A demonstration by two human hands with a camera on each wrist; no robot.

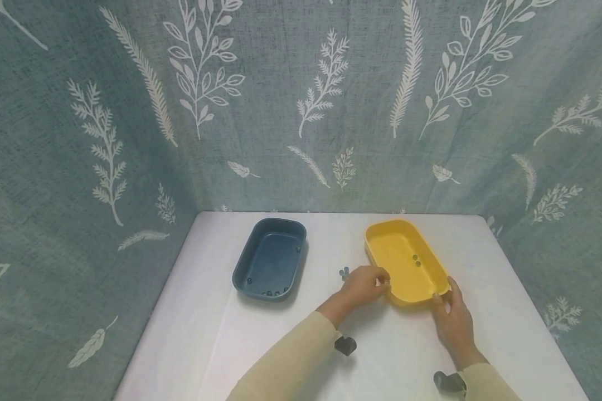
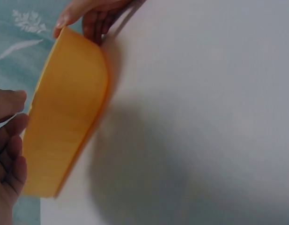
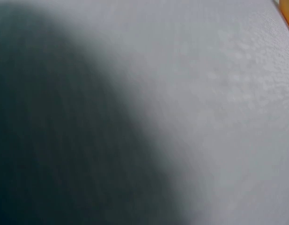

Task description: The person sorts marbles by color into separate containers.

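Observation:
A yellow tray (image 1: 398, 223) stands on the right part of the white table, with a few small glass marbles (image 1: 416, 260) inside. My right hand (image 1: 455, 323) grips its near right corner, thumb on the rim and fingers along the outer wall; the left wrist view also shows this right hand (image 2: 95, 11) there. At the tray's left rim, my left hand (image 1: 363, 285) has its thumb and forefinger pinched together, a small glassy marble showing at the tips. The left fingers (image 2: 13, 145) curl beside the tray wall (image 2: 69, 103) in the left wrist view.
A dark blue tray (image 1: 241, 267) stands to the left, several marbles lying along its edges. Several more marbles (image 1: 344, 272) lie on the table (image 1: 205, 312) just beyond my left wrist. Patterned green cloth (image 1: 276, 111) hangs behind and on both sides.

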